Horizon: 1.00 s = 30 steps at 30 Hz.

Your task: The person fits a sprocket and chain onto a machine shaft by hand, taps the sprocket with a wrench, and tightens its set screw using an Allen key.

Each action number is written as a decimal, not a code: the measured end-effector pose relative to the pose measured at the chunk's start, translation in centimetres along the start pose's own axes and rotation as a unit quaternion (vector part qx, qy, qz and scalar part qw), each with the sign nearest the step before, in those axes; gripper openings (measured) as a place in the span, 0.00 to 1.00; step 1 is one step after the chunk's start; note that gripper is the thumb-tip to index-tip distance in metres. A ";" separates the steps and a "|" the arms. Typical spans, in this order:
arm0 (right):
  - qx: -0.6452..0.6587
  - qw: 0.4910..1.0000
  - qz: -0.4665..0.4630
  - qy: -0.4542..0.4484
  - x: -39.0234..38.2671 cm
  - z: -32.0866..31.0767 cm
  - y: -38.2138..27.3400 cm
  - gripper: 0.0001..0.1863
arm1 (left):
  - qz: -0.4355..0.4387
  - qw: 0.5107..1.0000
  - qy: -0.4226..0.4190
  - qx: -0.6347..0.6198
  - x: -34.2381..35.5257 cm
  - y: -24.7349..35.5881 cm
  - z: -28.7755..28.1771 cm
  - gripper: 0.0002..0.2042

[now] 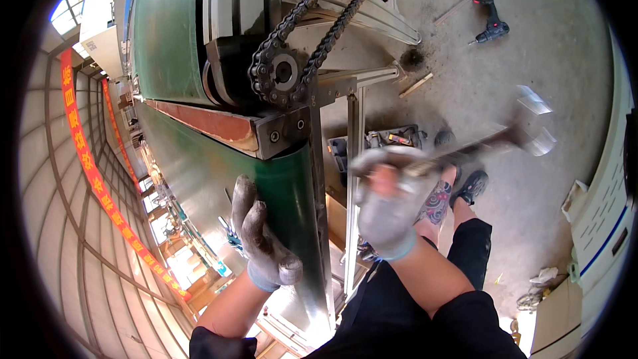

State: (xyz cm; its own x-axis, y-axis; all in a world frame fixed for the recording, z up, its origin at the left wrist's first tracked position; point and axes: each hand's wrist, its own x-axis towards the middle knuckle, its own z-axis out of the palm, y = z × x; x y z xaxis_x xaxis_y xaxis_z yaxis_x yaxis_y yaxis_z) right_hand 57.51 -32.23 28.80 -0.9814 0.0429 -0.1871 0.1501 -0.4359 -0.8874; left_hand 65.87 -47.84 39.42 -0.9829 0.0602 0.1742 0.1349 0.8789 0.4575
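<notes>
My right hand (389, 203), in a grey work glove, is wrapped around the handle of a hammer (475, 147). Motion smears both the hand and the hammer, whose head points right, over the floor. My left hand (260, 239), gloved as well, is at the green conveyor belt (286, 189) with its fingers apart, slightly bent and empty; whether it touches the belt I cannot tell. Just above it, a metal end block (282, 134) with two bolts adjoins a reddish-brown wedge-shaped strip (206, 123). A chain (296, 16) runs around a sprocket (284, 72) farther up.
A cordless drill (490, 18) lies on the concrete floor at the upper right, with a thin wooden strip (416, 85) nearer the machine. An open toolbox (392, 138) sits beside the metal frame (355, 193). My feet and legs are below the hammer.
</notes>
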 end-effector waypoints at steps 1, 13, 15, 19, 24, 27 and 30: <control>-0.109 0.986 0.027 -0.120 0.3 0.3 0.3 0.14 | -0.004 1.000 -0.005 0.001 0.0 0.0 -0.2 0.43; -0.192 0.953 0.037 -0.231 0.4 0.3 -0.2 0.10 | -0.007 1.000 -0.016 0.002 -0.1 0.4 -0.3 0.44; -0.061 0.986 0.072 -0.135 0.2 -0.2 -1.2 0.12 | -0.005 1.000 -0.016 0.002 -0.2 -0.1 -0.4 0.44; 0.247 0.954 0.157 0.062 -0.8 -0.1 -1.3 0.12 | 0.005 0.999 -0.029 -0.014 0.6 0.4 -0.3 0.40; -0.152 0.959 0.084 -0.223 0.7 -0.3 -1.5 0.11 | 0.017 0.997 -0.069 0.029 1.4 0.8 -1.0 0.38; 0.075 0.965 0.216 -0.124 -0.9 -1.1 -2.4 0.12 | 0.013 0.998 -0.055 0.011 0.9 0.8 -1.0 0.37; 0.191 0.975 0.117 0.008 -0.7 -0.7 -2.0 0.11 | 0.012 0.999 -0.036 -0.001 0.9 0.8 -0.3 0.36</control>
State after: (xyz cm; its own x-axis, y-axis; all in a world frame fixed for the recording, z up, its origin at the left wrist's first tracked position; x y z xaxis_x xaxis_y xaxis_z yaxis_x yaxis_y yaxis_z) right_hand 57.94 -30.71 30.43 -0.9235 -0.0855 -0.3739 0.3105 -0.7388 -0.5981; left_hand 65.09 -47.17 40.21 -0.9859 0.1152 0.1216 0.1586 0.8755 0.4564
